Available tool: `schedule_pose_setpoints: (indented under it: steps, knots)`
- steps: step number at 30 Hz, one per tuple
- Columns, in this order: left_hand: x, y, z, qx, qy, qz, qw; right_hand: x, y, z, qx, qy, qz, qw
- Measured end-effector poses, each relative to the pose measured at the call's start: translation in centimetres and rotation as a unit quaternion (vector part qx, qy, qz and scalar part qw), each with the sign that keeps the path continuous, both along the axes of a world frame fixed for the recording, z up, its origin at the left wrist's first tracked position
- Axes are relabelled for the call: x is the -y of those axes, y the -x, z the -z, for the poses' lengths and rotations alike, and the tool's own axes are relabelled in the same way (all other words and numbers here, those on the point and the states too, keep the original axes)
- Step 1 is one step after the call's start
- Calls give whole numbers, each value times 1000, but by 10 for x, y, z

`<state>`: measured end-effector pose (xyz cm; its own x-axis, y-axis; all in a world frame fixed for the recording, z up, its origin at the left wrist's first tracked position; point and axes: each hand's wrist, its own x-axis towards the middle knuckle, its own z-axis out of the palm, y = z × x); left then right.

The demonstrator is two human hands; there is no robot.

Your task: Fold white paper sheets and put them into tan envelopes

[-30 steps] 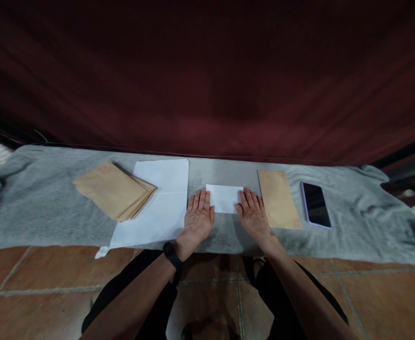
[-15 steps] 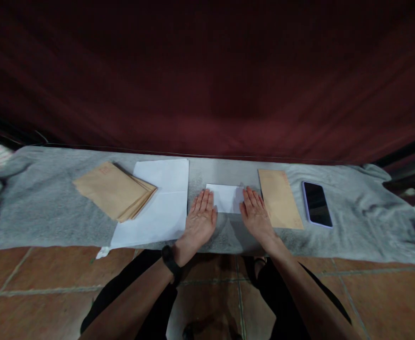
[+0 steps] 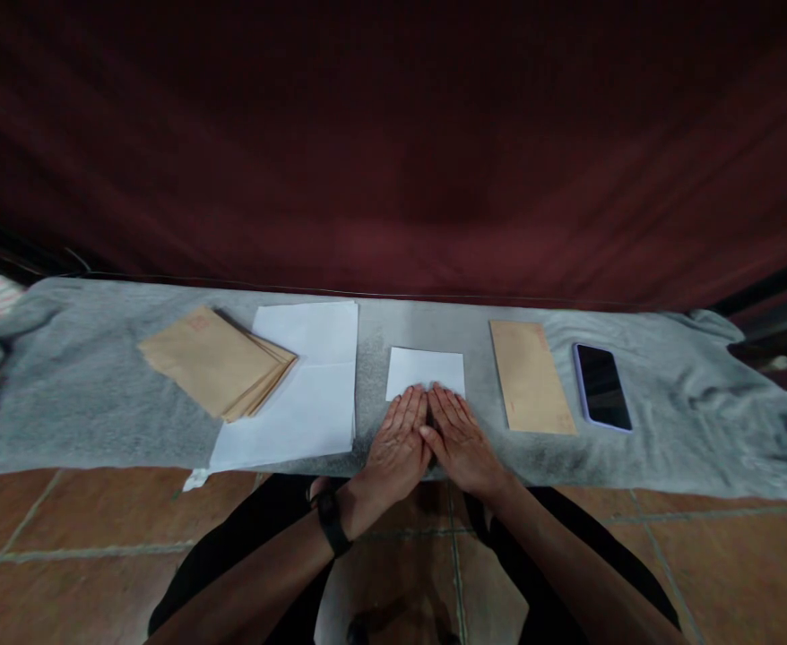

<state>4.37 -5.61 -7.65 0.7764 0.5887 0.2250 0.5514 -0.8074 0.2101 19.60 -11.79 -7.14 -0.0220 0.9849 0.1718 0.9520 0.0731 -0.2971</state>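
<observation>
A small folded white sheet of paper (image 3: pixel 426 365) lies flat in the middle of the grey cloth. My left hand (image 3: pixel 400 439) rests flat, its fingertips on the paper's near edge. Beside it my right hand (image 3: pixel 459 439) lies flat too, fingers stretched out on the same edge, the two hands touching. Neither hand grasps anything. The hands cover the middle of the paper's near edge. To the right of my right hand sits a single brown envelope (image 3: pixel 533 376).
Larger white sheets (image 3: pixel 313 394) lie on the left, partly under a stack of brown envelopes (image 3: pixel 211 363). A phone (image 3: pixel 601 387) in a purple case is on the right. The grey cloth (image 3: pixel 689 403) covers a long narrow surface before a dark red curtain (image 3: pixel 393 161).
Both hands have moved inward from the paper's two sides and now meet at the middle of its near edge. The paper's short ends are uncovered; the envelopes and phone stay put.
</observation>
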Motion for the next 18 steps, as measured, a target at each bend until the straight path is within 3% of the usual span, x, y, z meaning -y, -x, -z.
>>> schedule_pose_setpoints:
  steps: [8,18]
  knots:
    - [-5,7,-12,-10,-4,-65,998,8,-13,8,64,-32,48,996]
    - [-6,14,-9,7,-10,-106,994,12,-25,15,83,-40,85,992]
